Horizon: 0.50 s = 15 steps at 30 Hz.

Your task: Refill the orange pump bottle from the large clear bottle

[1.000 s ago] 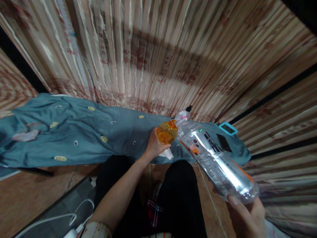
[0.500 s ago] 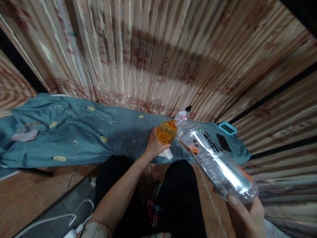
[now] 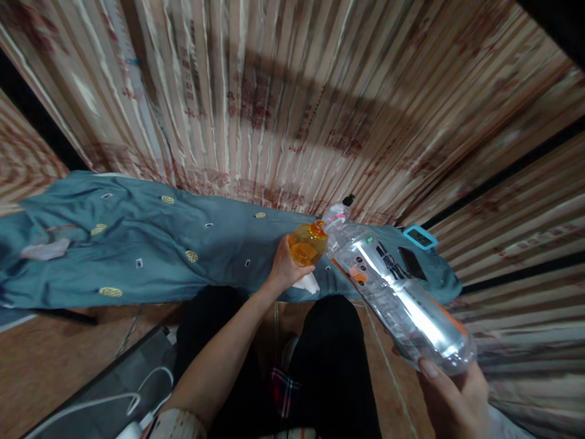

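Observation:
My left hand (image 3: 287,266) is wrapped round an orange see-through bottle (image 3: 307,245) standing on the green cloth. A white tissue (image 3: 309,283) pokes out below that hand. In my right hand (image 3: 452,390) is the bottom end of a large clear plastic bottle (image 3: 402,292) with a silver and orange label. This bottle is tilted, its neck end pointing up and left to beside the orange bottle's mouth. Whether the two mouths touch, I cannot tell. Just behind them stands a small clear bottle (image 3: 336,213) with a black top, partly hidden.
The green patterned cloth (image 3: 228,244) covers a long narrow surface. On its right end lie a dark phone (image 3: 412,263) and a blue-framed digital display (image 3: 419,236). A crumpled pale piece (image 3: 46,249) lies far left. Pleated curtains (image 3: 283,110) hang behind. White cables (image 3: 132,399) run at lower left.

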Tool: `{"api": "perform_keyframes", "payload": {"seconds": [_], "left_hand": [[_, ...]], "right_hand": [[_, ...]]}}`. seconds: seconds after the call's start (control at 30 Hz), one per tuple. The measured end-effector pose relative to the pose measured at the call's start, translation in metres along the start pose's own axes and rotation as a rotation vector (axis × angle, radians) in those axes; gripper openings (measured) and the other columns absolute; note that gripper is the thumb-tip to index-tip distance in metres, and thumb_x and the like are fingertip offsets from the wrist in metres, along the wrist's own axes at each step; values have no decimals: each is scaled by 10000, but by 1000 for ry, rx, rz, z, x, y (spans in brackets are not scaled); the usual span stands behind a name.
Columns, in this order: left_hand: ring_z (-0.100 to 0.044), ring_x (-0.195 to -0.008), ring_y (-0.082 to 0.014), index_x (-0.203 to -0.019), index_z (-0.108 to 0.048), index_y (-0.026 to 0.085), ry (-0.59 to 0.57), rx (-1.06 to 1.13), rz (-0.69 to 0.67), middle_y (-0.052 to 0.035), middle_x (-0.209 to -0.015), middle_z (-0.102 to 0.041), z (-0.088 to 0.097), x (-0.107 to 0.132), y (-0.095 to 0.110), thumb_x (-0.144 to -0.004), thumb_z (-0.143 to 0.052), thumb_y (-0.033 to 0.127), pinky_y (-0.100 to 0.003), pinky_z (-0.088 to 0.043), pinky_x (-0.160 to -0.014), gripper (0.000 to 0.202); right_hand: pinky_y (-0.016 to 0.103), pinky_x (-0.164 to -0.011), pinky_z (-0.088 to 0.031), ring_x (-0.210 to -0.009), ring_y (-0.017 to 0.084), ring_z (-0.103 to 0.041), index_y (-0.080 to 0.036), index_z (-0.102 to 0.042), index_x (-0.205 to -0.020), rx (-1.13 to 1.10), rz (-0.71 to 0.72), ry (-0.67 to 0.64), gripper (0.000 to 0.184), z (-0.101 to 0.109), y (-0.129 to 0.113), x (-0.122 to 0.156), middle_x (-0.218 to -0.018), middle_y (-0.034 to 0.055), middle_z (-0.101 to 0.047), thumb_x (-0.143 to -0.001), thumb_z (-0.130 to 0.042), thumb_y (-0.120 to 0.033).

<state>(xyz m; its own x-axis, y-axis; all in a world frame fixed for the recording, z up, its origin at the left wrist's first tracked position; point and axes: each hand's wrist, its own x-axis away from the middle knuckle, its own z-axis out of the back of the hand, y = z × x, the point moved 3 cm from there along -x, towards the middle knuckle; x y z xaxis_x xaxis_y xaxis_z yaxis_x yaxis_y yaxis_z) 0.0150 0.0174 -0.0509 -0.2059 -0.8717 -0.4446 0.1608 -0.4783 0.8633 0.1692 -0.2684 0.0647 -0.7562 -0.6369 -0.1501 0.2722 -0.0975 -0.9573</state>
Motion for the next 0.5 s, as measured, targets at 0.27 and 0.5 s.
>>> {"api": "perform_keyframes", "payload": {"seconds": [0.27, 0.5], "left_hand": [[-580, -1259, -377, -1341, -371, 179, -3, -2, 0, -172, -1306, -576, 2, -1, 4, -520, -937, 342, -583, -463, -1088, 1011], [-578, -1263, -375, -1331, -387, 188, -7, 0, 16, -163, -1303, -578, 4, -1, 7, -518, -937, 309, -582, -461, -1096, 989]], "right_hand": [[560, -1075, -405, -1253, 377, -556, -212, -479, -1432, -28, -8, 10, 826, -2, -3, 0, -1375, 136, -578, -708, -778, -473], [573, -1073, -401, -1241, 368, -571, -209, -455, -1444, 3, 17, -21, 814, -1, -2, -1, -1364, 138, -587, -739, -751, -488]]}}
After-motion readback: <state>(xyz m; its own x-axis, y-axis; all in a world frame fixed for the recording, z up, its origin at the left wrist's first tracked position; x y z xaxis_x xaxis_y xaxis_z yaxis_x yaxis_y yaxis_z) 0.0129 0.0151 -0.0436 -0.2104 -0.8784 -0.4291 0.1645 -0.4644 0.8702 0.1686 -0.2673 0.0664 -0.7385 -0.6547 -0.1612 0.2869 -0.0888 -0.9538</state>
